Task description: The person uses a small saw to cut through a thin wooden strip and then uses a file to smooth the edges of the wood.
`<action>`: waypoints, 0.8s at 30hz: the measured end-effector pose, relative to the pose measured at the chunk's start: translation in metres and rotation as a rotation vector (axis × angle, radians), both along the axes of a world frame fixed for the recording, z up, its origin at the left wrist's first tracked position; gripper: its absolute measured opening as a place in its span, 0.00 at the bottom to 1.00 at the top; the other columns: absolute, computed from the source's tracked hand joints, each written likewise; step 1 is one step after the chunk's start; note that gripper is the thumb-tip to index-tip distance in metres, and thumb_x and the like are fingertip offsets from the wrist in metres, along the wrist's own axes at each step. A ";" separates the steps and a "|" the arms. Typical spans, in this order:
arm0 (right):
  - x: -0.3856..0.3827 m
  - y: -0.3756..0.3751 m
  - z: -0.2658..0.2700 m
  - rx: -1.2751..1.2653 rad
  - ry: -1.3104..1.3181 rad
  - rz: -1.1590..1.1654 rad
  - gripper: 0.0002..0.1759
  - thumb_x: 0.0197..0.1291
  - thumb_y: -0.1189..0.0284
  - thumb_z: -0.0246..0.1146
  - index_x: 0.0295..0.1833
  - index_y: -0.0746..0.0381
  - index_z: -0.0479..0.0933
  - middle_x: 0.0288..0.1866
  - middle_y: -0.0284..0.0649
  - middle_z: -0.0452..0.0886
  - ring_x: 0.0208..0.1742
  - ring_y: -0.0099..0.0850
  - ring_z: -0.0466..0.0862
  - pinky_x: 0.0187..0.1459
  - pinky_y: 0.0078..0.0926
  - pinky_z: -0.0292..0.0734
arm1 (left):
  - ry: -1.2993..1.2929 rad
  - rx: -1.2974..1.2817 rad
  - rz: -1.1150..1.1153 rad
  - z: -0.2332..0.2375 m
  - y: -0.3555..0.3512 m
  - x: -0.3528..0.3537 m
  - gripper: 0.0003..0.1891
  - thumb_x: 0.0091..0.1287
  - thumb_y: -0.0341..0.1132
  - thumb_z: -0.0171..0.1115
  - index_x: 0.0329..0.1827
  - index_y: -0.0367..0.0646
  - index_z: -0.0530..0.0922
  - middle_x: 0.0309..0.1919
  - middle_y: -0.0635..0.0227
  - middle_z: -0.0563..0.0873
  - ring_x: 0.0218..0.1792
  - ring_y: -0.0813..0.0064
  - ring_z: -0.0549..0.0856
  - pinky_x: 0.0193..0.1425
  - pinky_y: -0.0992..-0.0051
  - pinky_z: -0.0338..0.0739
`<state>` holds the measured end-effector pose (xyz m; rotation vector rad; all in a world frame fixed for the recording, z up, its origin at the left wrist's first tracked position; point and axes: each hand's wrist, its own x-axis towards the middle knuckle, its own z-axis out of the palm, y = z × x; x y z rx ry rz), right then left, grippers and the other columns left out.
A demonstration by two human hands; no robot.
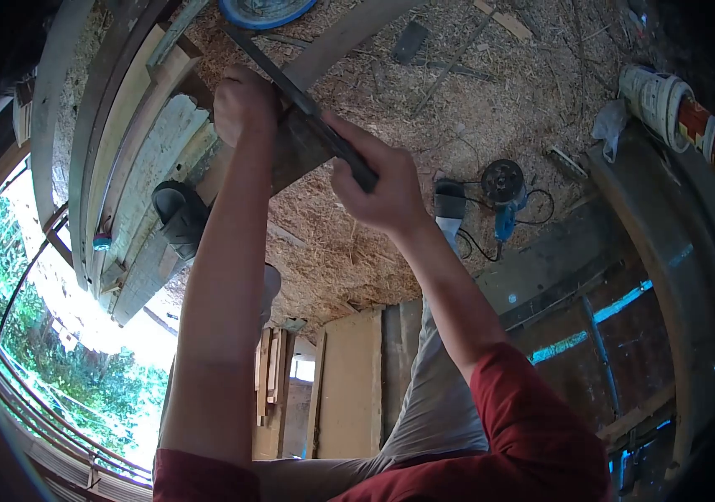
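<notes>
My left hand (245, 105) grips the upper edge of a dark wooden piece (303, 146) and holds it against a stack of planks. My right hand (378, 188) is closed around the handle end of a long dark flat tool (291, 84), a file or saw blade, that runs diagonally up-left across the wooden piece. Both arms reach forward with red sleeves near the bottom. A foot in a dark sandal (180, 216) rests on the planks just left of the work.
Sawdust and shavings cover the floor. An angle grinder (504, 188) with its cord lies to the right. Weathered planks (144, 159) lean on the left, a blue disc (261, 10) sits at the top, a white bucket (657, 96) at far right.
</notes>
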<state>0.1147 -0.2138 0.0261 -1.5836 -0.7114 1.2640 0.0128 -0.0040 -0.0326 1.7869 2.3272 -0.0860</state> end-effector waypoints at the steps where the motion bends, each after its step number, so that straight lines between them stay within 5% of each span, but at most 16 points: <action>1: -0.001 0.004 -0.001 0.000 0.072 -0.030 0.32 0.68 0.77 0.60 0.79 0.63 0.75 0.32 0.30 0.85 0.27 0.12 0.78 0.29 0.19 0.73 | 0.015 0.005 -0.023 -0.003 0.000 -0.003 0.34 0.80 0.51 0.36 0.45 0.35 0.90 0.50 0.43 0.91 0.53 0.40 0.90 0.62 0.47 0.82; 4: -0.002 -0.042 -0.003 0.005 0.021 -0.091 0.33 0.64 0.69 0.65 0.76 0.52 0.80 0.20 0.32 0.78 0.20 0.19 0.78 0.29 0.24 0.77 | 0.031 0.011 -0.044 -0.005 0.001 -0.001 0.34 0.80 0.50 0.36 0.46 0.35 0.90 0.51 0.43 0.91 0.54 0.41 0.90 0.62 0.47 0.82; 7: 0.002 -0.061 0.003 0.069 -0.038 -0.110 0.32 0.64 0.69 0.64 0.76 0.49 0.80 0.20 0.32 0.78 0.20 0.20 0.77 0.30 0.25 0.76 | 0.017 -0.021 0.006 0.007 -0.001 0.007 0.33 0.80 0.50 0.36 0.47 0.35 0.90 0.52 0.43 0.91 0.54 0.41 0.90 0.62 0.47 0.82; 10: 0.010 -0.016 0.016 -0.082 -0.064 0.051 0.32 0.69 0.76 0.60 0.79 0.58 0.76 0.33 0.31 0.86 0.27 0.12 0.78 0.30 0.19 0.74 | 0.012 -0.017 0.007 0.001 -0.002 0.001 0.32 0.80 0.49 0.37 0.47 0.35 0.90 0.52 0.43 0.91 0.54 0.42 0.90 0.62 0.47 0.82; 13: 0.001 0.007 -0.001 -0.037 0.077 -0.067 0.32 0.66 0.71 0.64 0.77 0.49 0.80 0.20 0.32 0.78 0.20 0.19 0.77 0.30 0.22 0.76 | 0.008 0.000 0.026 0.012 -0.003 0.009 0.32 0.80 0.49 0.37 0.46 0.35 0.90 0.50 0.43 0.91 0.52 0.42 0.91 0.61 0.47 0.83; 19: 0.000 -0.070 0.008 0.048 0.019 -0.129 0.33 0.66 0.71 0.65 0.78 0.50 0.78 0.22 0.32 0.80 0.22 0.17 0.77 0.30 0.21 0.74 | 0.012 0.038 0.071 0.009 -0.003 0.011 0.34 0.81 0.49 0.37 0.41 0.34 0.90 0.45 0.43 0.92 0.48 0.41 0.92 0.58 0.47 0.84; 24: 0.000 -0.008 0.004 -0.040 0.013 -0.050 0.34 0.65 0.73 0.64 0.79 0.53 0.77 0.25 0.32 0.82 0.24 0.15 0.78 0.30 0.20 0.74 | -0.005 0.079 0.046 0.013 -0.004 0.013 0.34 0.82 0.49 0.38 0.36 0.34 0.90 0.41 0.43 0.92 0.45 0.41 0.92 0.56 0.47 0.85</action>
